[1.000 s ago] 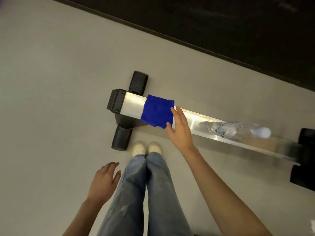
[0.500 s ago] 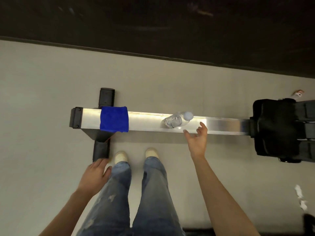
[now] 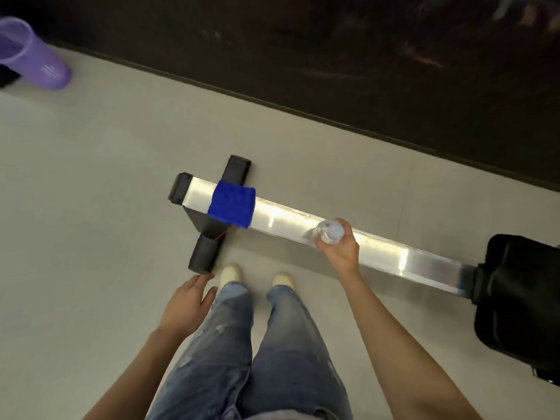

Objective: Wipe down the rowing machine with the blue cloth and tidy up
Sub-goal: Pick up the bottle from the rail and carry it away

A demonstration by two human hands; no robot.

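Our right hand [image 3: 341, 253] grips the bottle [image 3: 328, 231] over the rail [image 3: 394, 256]; our left hand [image 3: 188, 301] hangs loose. The blue cloth [image 3: 232, 207] drapes the rail at ten o'clock from the bottle, which a slack grip could drop.

open floor [image 3: 91, 192] left of rail [image 3: 388, 253], seat [image 3: 521, 298] blocking right

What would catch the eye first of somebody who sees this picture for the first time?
The bright blue cloth lies draped across the shiny metal rail of the rowing machine, near the rail's left end in the view. Further right along the rail, the right hand grips a clear plastic bottle near its cap. A purple bin stands in the upper left corner.
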